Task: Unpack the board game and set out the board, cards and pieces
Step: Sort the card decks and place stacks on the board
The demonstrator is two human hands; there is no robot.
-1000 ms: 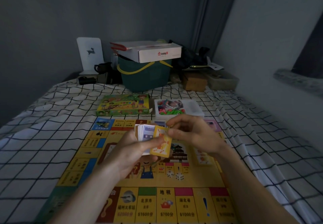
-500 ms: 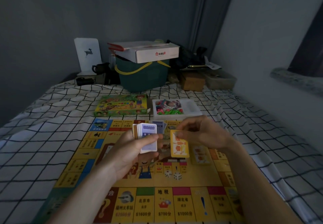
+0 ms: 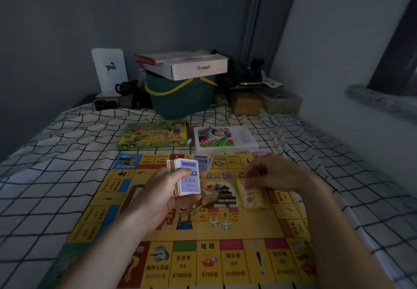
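Observation:
The yellow game board point(image 3: 248, 232) lies unfolded on the checked bedsheet. My left hand point(image 3: 167, 194) grips a deck of cards point(image 3: 186, 179) above the board's middle, a purple card on top. My right hand point(image 3: 273, 172) pinches the top edge of a yellow card point(image 3: 251, 196) that lies on a small yellow pile on the board's right half. Purple cards point(image 3: 202, 161) lie in a small pile near the board's far edge. Two white dice point(image 3: 221, 224) sit on the board's middle.
Beyond the board lie the green game box point(image 3: 155, 136) and a white tray point(image 3: 244, 138) with coloured pieces. A green bucket point(image 3: 182, 98) topped by a white carton point(image 3: 194, 65) stands at the bed's head. A wall runs along the right.
My right hand has carried a yellow card from the deck to the right and down onto the yellow pile on the board. The left hand has stayed with the deck.

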